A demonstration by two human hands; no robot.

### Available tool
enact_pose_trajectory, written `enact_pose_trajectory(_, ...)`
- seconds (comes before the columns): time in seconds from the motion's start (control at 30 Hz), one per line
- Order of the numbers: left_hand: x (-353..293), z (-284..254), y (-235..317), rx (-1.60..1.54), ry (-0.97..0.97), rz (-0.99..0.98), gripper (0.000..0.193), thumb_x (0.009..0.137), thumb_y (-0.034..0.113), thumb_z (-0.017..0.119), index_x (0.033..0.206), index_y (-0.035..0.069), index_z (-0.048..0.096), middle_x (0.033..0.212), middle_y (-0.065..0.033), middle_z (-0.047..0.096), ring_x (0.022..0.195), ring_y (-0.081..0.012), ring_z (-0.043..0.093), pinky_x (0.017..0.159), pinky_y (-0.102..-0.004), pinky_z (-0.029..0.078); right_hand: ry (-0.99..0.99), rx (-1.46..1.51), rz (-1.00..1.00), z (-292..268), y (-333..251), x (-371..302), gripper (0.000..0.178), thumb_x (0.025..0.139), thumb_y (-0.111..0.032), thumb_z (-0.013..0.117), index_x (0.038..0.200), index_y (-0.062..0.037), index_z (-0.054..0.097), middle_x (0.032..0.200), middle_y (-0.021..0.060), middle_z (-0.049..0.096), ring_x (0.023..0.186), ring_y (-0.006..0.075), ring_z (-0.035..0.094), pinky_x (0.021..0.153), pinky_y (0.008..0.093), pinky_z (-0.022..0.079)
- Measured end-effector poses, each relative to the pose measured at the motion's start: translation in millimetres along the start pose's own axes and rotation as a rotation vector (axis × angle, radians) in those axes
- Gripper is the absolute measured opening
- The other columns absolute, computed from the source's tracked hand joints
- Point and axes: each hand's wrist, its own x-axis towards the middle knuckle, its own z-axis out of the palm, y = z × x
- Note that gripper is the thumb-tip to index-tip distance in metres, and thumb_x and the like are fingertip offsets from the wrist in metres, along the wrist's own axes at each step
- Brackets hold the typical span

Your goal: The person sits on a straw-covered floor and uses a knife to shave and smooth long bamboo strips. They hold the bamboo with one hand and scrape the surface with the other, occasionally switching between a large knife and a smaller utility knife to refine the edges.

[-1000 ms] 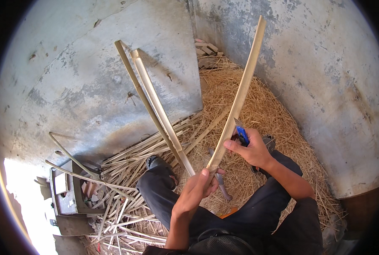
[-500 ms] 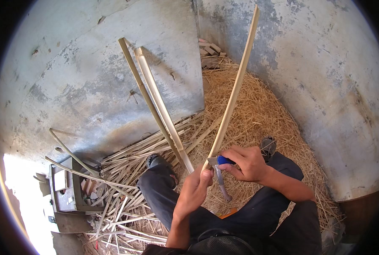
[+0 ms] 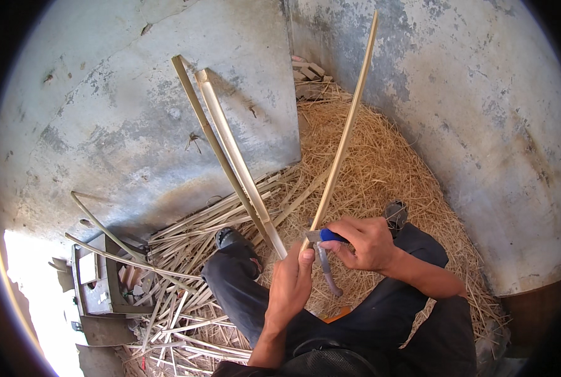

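A long, pale split-bamboo strip rises from my left hand, slanting up and slightly right. My left fingers are closed round its lower end, with the thumb along it. My right hand grips a knife by its blue handle. The knife's short metal blade rests against the strip just above my left thumb. Below the blade, a greyish curved bar stands between my legs; its kind I cannot make out.
Two split bamboo lengths lean against the stained wall. Many cut strips lie at the left, beside a box-like metal case. Shavings cover the floor ahead, up to some bricks. My legs flank the work.
The strip has turned in my left hand and now shows a narrower side. Its upper end has shifted slightly left. The knife stays at nearly the same spot.
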Motion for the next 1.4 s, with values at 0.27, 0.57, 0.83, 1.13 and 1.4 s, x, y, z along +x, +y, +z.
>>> enact_pose_trajectory(0.27,-3,0,-5,0.007,0.012,-0.028,0.037,0.116,0.031,0.045,0.112,-0.001,0.061,0.068,-0.0233,0.056,0.062,-0.0444,0.057,0.063,-0.0506,0.044,-0.006,-0.071,-0.007,-1,4,1,0.027,0.096,-0.036,0.077,0.101,-0.0094,0.072,0.078,0.0043,0.068,0.058,0.0217,0.068,0.050,0.0340,0.051)
enact_pose_trajectory(0.57,-7,-4,-12,0.025,-0.004,-0.058,0.039,0.115,0.032,0.045,0.106,-0.002,0.061,0.069,-0.0245,0.056,0.064,-0.0470,0.058,0.063,-0.0520,0.043,0.049,-0.079,0.029,2,16,3,0.028,0.096,-0.036,0.077,0.102,-0.0092,0.072,0.080,0.0039,0.069,0.059,0.0212,0.069,0.049,0.0330,0.051)
enact_pose_trajectory(0.83,-19,-10,-15,0.038,0.010,-0.118,0.042,0.116,0.033,0.042,0.108,-0.003,0.063,0.073,-0.0273,0.057,0.070,-0.0495,0.059,0.067,-0.0534,0.044,0.027,-0.133,0.008,-3,22,12,0.027,0.098,-0.036,0.075,0.099,-0.0097,0.071,0.080,0.0041,0.069,0.059,0.0222,0.069,0.051,0.0341,0.051)
enact_pose_trajectory(1.13,-28,-13,-21,0.044,0.035,-0.143,0.041,0.115,0.032,0.042,0.108,-0.003,0.063,0.076,-0.0286,0.058,0.074,-0.0526,0.058,0.069,-0.0539,0.044,0.024,-0.115,-0.014,2,16,15,0.028,0.098,-0.038,0.074,0.098,-0.0104,0.071,0.079,0.0046,0.068,0.058,0.0233,0.068,0.049,0.0344,0.051)
enact_pose_trajectory(1.4,-45,-15,-25,0.052,0.023,-0.153,0.038,0.115,0.030,0.045,0.100,-0.002,0.059,0.073,-0.0281,0.056,0.073,-0.0531,0.057,0.068,-0.0550,0.044,0.166,-0.115,0.026,1,32,21,0.031,0.096,-0.036,0.078,0.096,-0.0055,0.073,0.076,0.0074,0.069,0.055,0.0234,0.066,0.049,0.0351,0.050)
